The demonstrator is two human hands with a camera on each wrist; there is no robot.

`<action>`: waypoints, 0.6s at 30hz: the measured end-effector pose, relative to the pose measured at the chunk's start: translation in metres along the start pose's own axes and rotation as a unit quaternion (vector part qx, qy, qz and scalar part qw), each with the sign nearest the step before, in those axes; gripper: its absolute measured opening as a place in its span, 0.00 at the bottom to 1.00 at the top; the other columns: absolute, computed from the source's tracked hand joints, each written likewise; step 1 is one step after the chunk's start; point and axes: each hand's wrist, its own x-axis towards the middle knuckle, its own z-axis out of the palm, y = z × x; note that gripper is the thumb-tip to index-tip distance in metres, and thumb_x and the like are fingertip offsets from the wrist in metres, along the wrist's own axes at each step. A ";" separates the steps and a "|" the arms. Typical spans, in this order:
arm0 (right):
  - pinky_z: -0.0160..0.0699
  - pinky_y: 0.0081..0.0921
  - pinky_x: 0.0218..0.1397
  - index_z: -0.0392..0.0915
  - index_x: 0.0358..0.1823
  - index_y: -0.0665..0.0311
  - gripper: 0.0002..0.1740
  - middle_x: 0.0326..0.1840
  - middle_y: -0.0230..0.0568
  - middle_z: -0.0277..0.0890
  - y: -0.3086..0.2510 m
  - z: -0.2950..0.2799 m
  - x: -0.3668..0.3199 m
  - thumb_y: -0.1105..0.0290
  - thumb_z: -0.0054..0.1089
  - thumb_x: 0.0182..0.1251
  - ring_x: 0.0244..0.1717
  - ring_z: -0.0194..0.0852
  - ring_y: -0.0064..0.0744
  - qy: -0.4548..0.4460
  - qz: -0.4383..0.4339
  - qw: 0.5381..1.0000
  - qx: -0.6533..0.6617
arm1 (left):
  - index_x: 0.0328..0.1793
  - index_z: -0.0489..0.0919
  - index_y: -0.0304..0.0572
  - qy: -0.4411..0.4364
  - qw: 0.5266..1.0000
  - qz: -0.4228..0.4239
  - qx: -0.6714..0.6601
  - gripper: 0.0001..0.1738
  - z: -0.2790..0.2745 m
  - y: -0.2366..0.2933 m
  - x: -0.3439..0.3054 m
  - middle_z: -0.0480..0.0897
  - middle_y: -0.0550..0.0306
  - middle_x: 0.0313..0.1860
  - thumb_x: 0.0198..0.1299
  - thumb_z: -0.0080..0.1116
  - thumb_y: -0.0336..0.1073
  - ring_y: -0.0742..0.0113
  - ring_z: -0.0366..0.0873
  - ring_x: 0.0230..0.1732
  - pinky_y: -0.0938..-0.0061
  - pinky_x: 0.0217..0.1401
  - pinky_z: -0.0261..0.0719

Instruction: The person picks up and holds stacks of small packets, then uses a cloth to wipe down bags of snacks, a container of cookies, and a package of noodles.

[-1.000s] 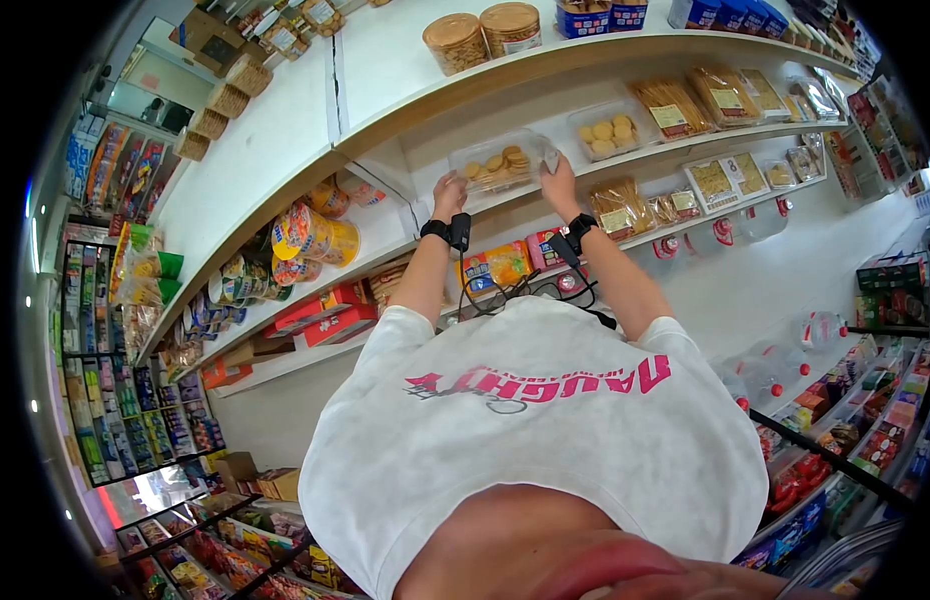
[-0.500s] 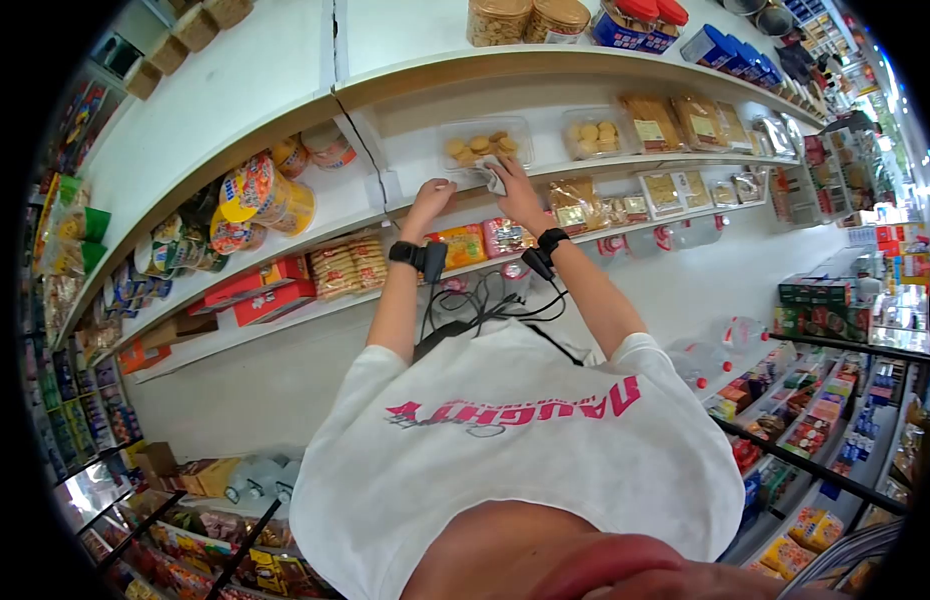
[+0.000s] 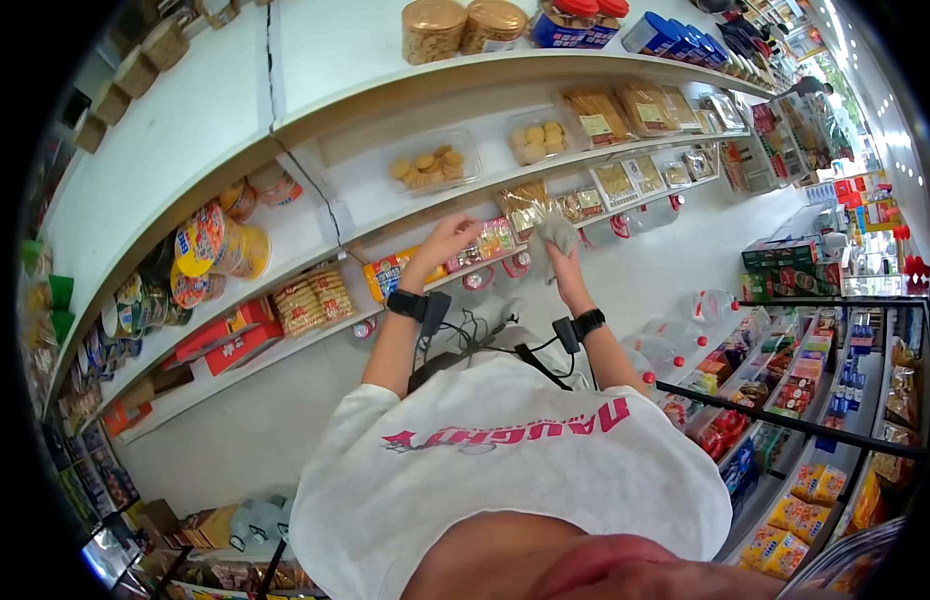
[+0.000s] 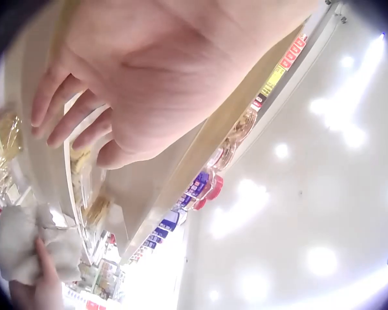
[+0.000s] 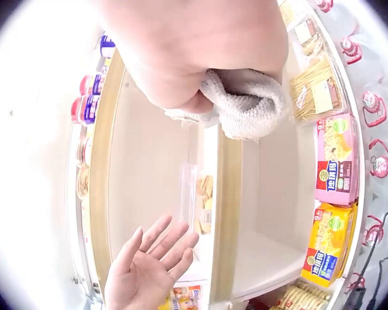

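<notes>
My right hand point(image 3: 568, 272) grips a crumpled light grey cloth point(image 3: 553, 236) in front of the lower shelf; the right wrist view shows the terry cloth point(image 5: 255, 106) folded under the fingers. To its left, my left hand point(image 3: 445, 243) holds nothing, fingers loosely extended and apart. Its bare palm point(image 4: 161, 77) fills the top of the left wrist view. A clear plastic box of round biscuits point(image 3: 430, 165) rests on the upper shelf point(image 3: 370, 205), above and beyond both hands. Another biscuit box point(image 3: 540, 137) stands right of it.
Orange and pink snack packs point(image 5: 336, 158) line the lower shelf beside noodle bags point(image 3: 525, 205). Instant noodle tubs point(image 3: 220, 245) stand left of a divider. Jars point(image 3: 433, 30) sit on the counter top. Red-capped bottles point(image 3: 665, 350) and a product rack point(image 3: 785, 400) are at my right.
Both hands were at the biscuit box; it now rests on the shelf without them. They have come down towards me, the right one moving right with the cloth. The head view has shifted too.
</notes>
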 end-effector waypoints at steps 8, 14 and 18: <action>0.65 0.31 0.68 0.62 0.70 0.68 0.29 0.67 0.43 0.68 0.022 -0.065 0.066 0.66 0.55 0.71 0.67 0.65 0.36 0.109 -0.017 0.991 0.074 | 0.57 0.78 0.33 0.040 0.996 -0.078 -0.014 0.21 0.070 -0.009 0.076 0.83 0.54 0.45 0.70 0.55 0.45 0.69 0.82 0.45 0.74 0.50 0.81; 0.61 0.31 0.70 0.63 0.70 0.72 0.32 0.70 0.48 0.66 -0.005 -0.127 0.164 0.57 0.52 0.73 0.67 0.65 0.39 0.172 -0.047 0.981 0.078 | 0.58 0.75 0.30 0.142 0.972 -0.119 -0.143 0.20 0.094 -0.014 0.152 0.79 0.51 0.50 0.68 0.57 0.40 0.63 0.81 0.49 0.70 0.55 0.80; 0.66 0.34 0.65 0.69 0.63 0.76 0.32 0.61 0.54 0.75 -0.031 -0.141 0.243 0.53 0.53 0.71 0.61 0.73 0.45 0.139 -0.142 0.977 0.082 | 0.59 0.71 0.32 0.230 0.951 -0.091 -0.183 0.20 0.107 -0.021 0.201 0.75 0.49 0.54 0.66 0.58 0.36 0.55 0.79 0.53 0.63 0.60 0.79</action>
